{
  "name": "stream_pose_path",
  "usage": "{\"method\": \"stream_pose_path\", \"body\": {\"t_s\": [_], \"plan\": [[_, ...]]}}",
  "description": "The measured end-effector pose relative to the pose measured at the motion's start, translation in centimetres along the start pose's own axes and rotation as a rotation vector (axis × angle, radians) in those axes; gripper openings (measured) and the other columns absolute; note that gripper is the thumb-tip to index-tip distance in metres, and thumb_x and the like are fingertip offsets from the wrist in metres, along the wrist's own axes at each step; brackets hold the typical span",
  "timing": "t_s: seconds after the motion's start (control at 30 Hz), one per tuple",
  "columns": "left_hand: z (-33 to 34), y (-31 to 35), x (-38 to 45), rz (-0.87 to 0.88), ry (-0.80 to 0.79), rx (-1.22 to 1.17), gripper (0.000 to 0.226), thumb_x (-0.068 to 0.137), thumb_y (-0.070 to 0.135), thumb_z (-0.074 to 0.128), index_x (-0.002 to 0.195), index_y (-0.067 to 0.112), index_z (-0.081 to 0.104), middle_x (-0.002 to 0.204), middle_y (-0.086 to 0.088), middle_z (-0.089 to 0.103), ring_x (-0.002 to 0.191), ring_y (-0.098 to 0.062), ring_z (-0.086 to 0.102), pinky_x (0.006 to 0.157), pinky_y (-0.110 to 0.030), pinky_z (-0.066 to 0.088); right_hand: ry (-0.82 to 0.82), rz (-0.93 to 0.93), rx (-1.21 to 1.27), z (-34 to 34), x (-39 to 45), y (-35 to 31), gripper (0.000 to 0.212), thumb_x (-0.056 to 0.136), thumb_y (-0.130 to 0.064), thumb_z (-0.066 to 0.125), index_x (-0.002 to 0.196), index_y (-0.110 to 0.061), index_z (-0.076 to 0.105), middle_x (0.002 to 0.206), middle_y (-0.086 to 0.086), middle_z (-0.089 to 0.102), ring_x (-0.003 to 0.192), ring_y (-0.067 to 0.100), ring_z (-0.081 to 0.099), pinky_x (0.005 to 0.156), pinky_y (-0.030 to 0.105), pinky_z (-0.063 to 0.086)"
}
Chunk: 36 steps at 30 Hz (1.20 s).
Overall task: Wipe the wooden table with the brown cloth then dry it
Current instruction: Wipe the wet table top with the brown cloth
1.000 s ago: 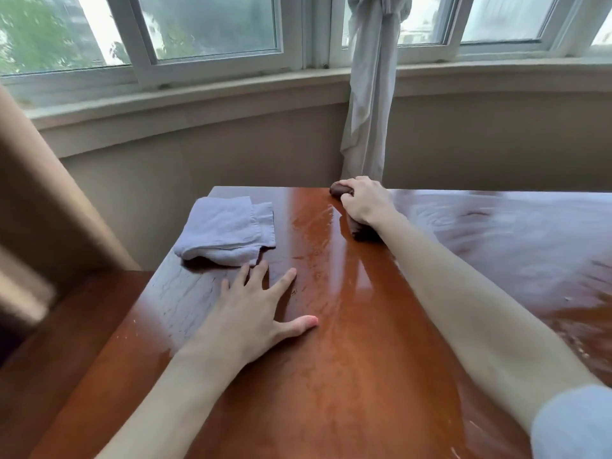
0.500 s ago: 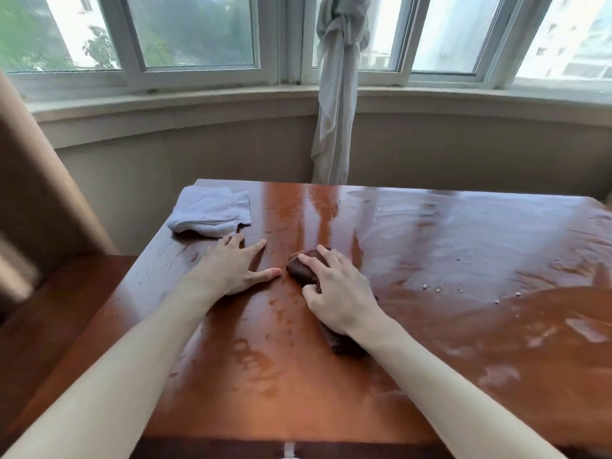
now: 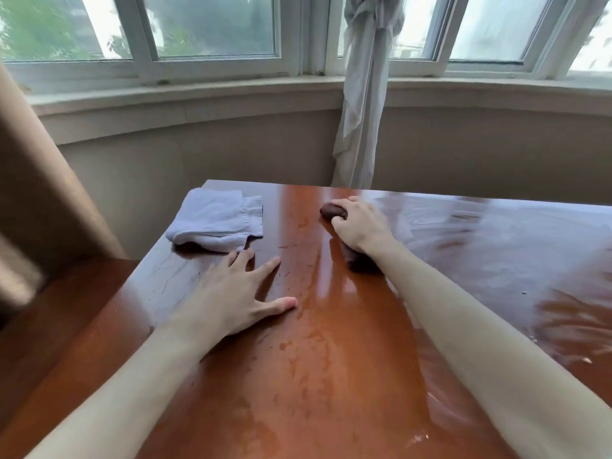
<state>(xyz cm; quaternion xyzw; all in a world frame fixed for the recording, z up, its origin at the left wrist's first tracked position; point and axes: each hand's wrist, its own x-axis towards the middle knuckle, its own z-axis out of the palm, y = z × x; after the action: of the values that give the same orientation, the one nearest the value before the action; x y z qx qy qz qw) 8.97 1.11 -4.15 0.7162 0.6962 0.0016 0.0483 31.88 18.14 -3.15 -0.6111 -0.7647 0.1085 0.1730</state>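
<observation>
The brown cloth (image 3: 332, 211) lies bunched under the right hand (image 3: 357, 226), whose curled fingers grip it against the wet wooden table (image 3: 331, 376). The left hand (image 3: 231, 293) rests flat, fingers spread, just short of a folded grey towel (image 3: 215, 218).

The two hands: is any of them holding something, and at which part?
The right hand grips the brown cloth from above, around its middle. The left hand holds nothing; it rests flat on the wooden table.
</observation>
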Motion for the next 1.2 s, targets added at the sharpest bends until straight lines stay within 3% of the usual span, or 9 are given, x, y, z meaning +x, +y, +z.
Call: {"method": "stream_pose_path", "body": {"t_s": [0.17, 0.3, 0.57, 0.77, 0.87, 0.97, 1.2], "plan": [[0.6, -0.2, 0.3, -0.012, -0.012, 0.000, 0.107, 0.054, 0.106, 0.003, 0.151, 0.062, -0.002, 0.168, 0.006, 0.007, 0.154, -0.019, 0.002, 0.121, -0.046, 0.019, 0.032, 0.060, -0.006, 0.6, 8.5, 1.4, 0.049, 0.093, -0.035, 0.045, 0.141, -0.038, 0.056, 0.141, 0.005, 0.052, 0.130, 0.031, 0.049, 0.105, 0.041, 0.040], [0.1, 0.0, 0.5, -0.027, -0.058, 0.008, 0.107, 0.054, 0.105, 0.006, 0.152, 0.062, -0.002, 0.168, 0.006, 0.004, 0.155, -0.020, 0.001, 0.121, -0.048, 0.019, 0.017, 0.027, -0.059, 0.7, 8.0, 1.3, 0.052, 0.095, -0.035, 0.043, 0.146, -0.036, 0.051, 0.150, 0.004, 0.047, 0.137, 0.028, 0.043, 0.110, 0.042, 0.037], [-0.4, 0.3, 0.6, -0.021, -0.051, -0.004, 0.117, 0.051, 0.106, 0.008, 0.155, 0.054, 0.012, 0.168, -0.002, 0.013, 0.155, -0.025, 0.008, 0.123, -0.048, 0.019, -0.069, -0.115, -0.022, -0.7, -7.7, -1.6, 0.054, 0.096, -0.036, 0.047, 0.150, -0.041, 0.046, 0.162, -0.002, 0.035, 0.148, 0.023, 0.030, 0.119, 0.050, 0.029], [-0.8, 0.7, -0.1, -0.022, -0.028, 0.008, 0.101, 0.069, 0.099, 0.025, 0.157, 0.049, 0.019, 0.166, -0.008, 0.019, 0.153, -0.027, 0.015, 0.121, -0.049, 0.024, -0.106, -0.227, 0.004, -1.6, -19.9, -3.3, 0.060, 0.093, -0.037, 0.048, 0.152, -0.044, 0.040, 0.166, -0.007, 0.026, 0.154, 0.017, 0.018, 0.124, 0.046, 0.018], [-0.8, 0.7, -0.2, -0.024, -0.042, 0.012, 0.097, 0.073, 0.096, 0.028, 0.157, 0.047, 0.018, 0.167, -0.009, 0.017, 0.154, -0.028, 0.013, 0.122, -0.049, 0.023, -0.100, -0.237, 0.054, -1.8, -22.2, -3.1, 0.060, 0.090, -0.042, 0.047, 0.149, -0.049, 0.040, 0.165, -0.012, 0.029, 0.152, 0.013, 0.020, 0.122, 0.046, 0.025], [-0.7, 0.5, -0.4, -0.031, -0.032, -0.039, 0.101, 0.069, 0.098, 0.026, 0.157, 0.047, 0.020, 0.168, -0.008, 0.014, 0.155, -0.027, 0.007, 0.123, -0.050, 0.019, -0.106, -0.222, 0.105, -2.1, -20.4, -2.6, 0.056, 0.090, -0.044, 0.049, 0.145, -0.052, 0.043, 0.160, -0.017, 0.034, 0.147, 0.009, 0.029, 0.114, 0.045, 0.038], [-0.9, 0.5, -0.7, -0.027, -0.011, -0.024, 0.105, 0.063, 0.101, 0.017, 0.155, 0.050, 0.019, 0.167, -0.002, 0.018, 0.154, -0.024, 0.011, 0.121, -0.048, 0.024, 0.034, -0.019, 0.022, 0.2, -7.2, -3.8, 0.049, 0.095, -0.037, 0.049, 0.144, -0.038, 0.052, 0.154, -0.002, 0.045, 0.141, 0.023, 0.040, 0.111, 0.046, 0.041]]}}
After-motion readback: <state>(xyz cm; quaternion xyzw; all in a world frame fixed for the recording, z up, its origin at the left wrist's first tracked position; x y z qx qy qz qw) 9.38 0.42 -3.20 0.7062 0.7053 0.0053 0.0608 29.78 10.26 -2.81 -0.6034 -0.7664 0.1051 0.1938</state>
